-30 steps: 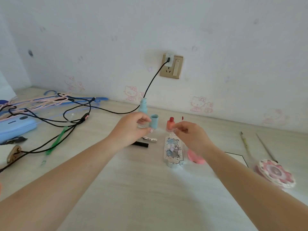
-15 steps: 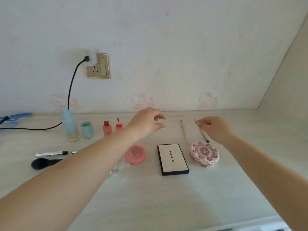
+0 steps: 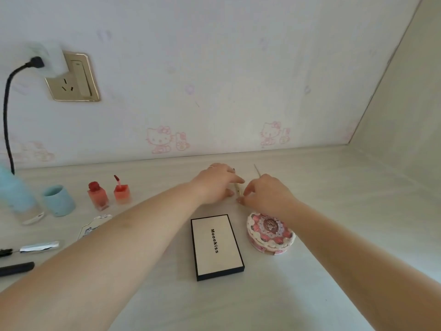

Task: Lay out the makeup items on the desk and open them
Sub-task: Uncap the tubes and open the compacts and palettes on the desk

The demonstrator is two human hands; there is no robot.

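Two bare forearms reach in from the lower corners of the frame over a pale wooden desk [image 3: 238, 306] and meet near its centre. Nearest the viewer, just below centre, a closed flat box [image 3: 217, 247] with a white lid and black edges lies on the desk, the word "Mooekiss" printed on it. Just to its right sits a closed round pink case [image 3: 270, 234] decorated like a cake. At the left edge lie a black tube [image 3: 16, 268] and a silver wand [image 3: 39, 247], and a clear patterned object [image 3: 94, 225] shows partly from behind the left forearm. Further back on the left stand a pale blue cup-shaped cap [image 3: 59, 200], a blurred blue bottle [image 3: 16, 197], an uncapped red lip gloss bottle [image 3: 98, 195], and its cap [image 3: 121, 192] standing with the applicator pointing up. At centre, beyond the box, the left hand [image 3: 216, 183] and right hand [image 3: 267, 193] come together over a thin yellowish pencil [image 3: 238, 189] lying on the desk; fingertips of both hands touch it, but I cannot tell whether either hand actually pinches it. A thin stick [image 3: 257, 169] pokes out behind the right hand. On the far wall, upper left, is a gold socket [image 3: 74, 77] with a white plug and black cable [image 3: 6, 120].
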